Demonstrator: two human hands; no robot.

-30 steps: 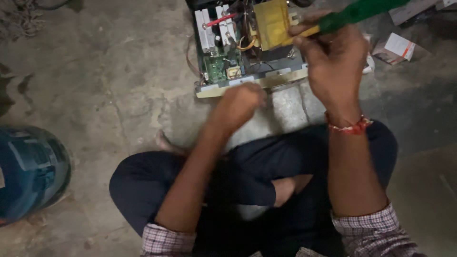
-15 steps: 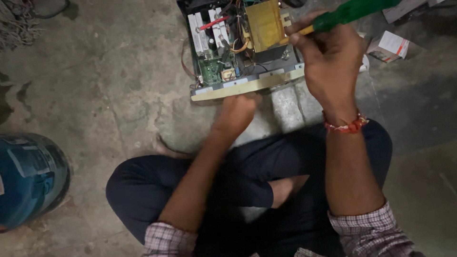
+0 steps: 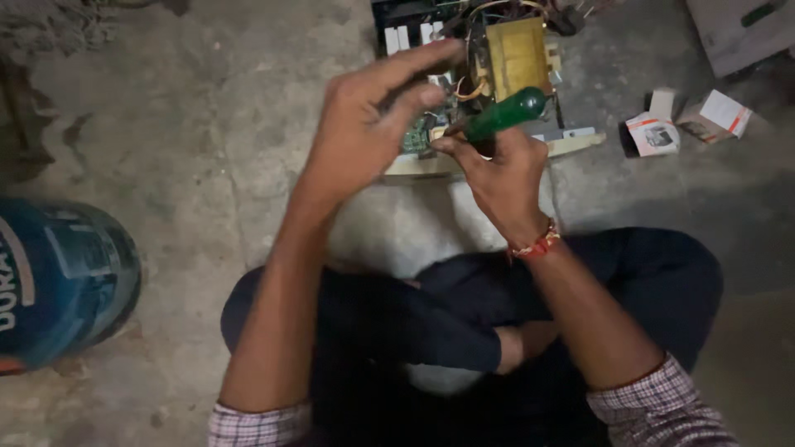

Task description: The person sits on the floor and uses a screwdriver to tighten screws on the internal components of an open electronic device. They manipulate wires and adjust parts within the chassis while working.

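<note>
Your right hand [image 3: 497, 178] grips a green-handled screwdriver [image 3: 501, 116], its handle slanting up to the right. Your left hand [image 3: 368, 124] is raised beside it, fingers loosely spread, grasping nothing. Just beyond both lies the opened electronic unit [image 3: 489, 58] on the concrete floor [image 3: 207, 124], with small cardboard boxes [image 3: 687, 124] to its right.

Dim, uneven light from above; concrete floor [image 3: 207, 124] greyish, lap in deep shadow. Left hand [image 3: 364, 132] motion-blurred. Corners darker, detail soft, slightly grainy throughout.
</note>
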